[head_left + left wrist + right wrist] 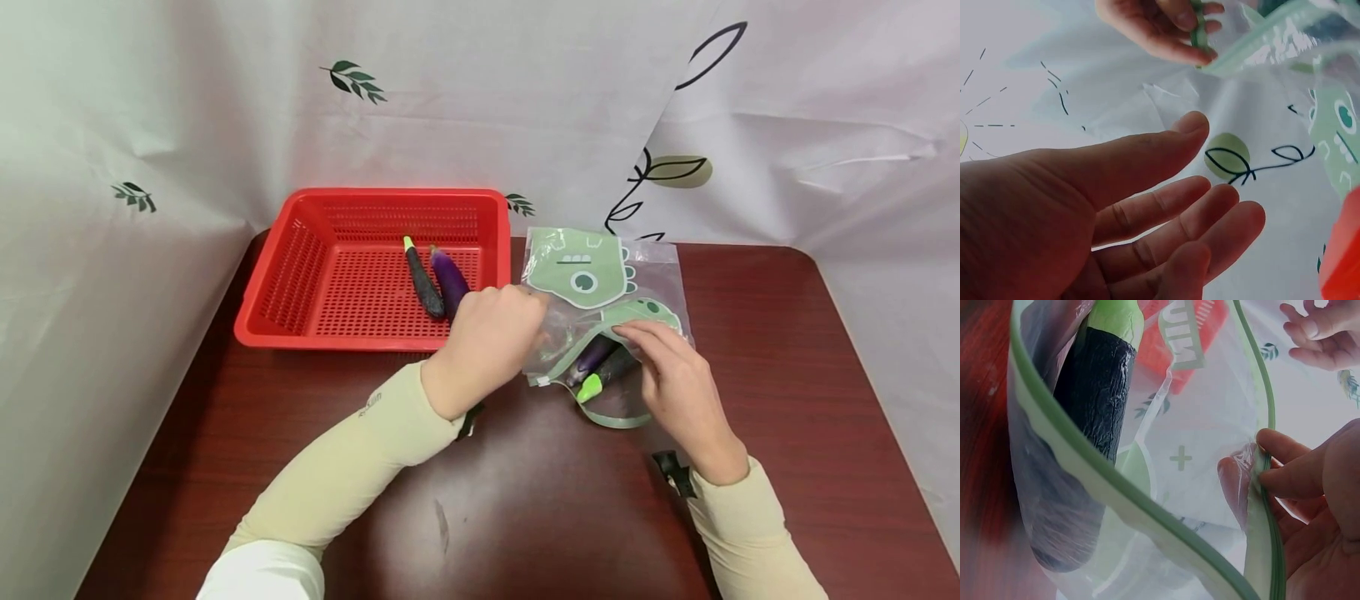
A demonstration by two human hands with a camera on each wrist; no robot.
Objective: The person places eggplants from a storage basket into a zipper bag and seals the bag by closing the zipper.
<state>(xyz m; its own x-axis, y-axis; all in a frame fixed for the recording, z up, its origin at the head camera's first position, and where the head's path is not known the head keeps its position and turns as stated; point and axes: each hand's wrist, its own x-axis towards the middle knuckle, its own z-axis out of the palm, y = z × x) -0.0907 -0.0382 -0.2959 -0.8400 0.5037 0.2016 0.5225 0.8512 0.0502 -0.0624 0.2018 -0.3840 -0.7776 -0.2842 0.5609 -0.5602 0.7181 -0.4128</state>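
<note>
A clear zip bag [573, 275] with a green cartoon print lies on the table, its mouth spread toward me. My right hand [686, 396] pinches the bag's green zip edge [1266, 531] between thumb and fingers. Inside are a dark zucchini [1094, 394] with a light green stem end and a purple eggplant [592, 357]. My left hand [491, 337] hovers between the basket and the bag, its fingers loosely bent around nothing in the left wrist view. The red basket [300, 340] holds another dark zucchini [423, 279] and another purple eggplant [450, 279], partly hidden by my left hand.
Both the basket and the bag sit on a dark red-brown table [787, 375], near its back edge. A white curtain [450, 100] with leaf prints hangs close behind and along the sides. A white zip slider [543, 381] is at the bag's left corner.
</note>
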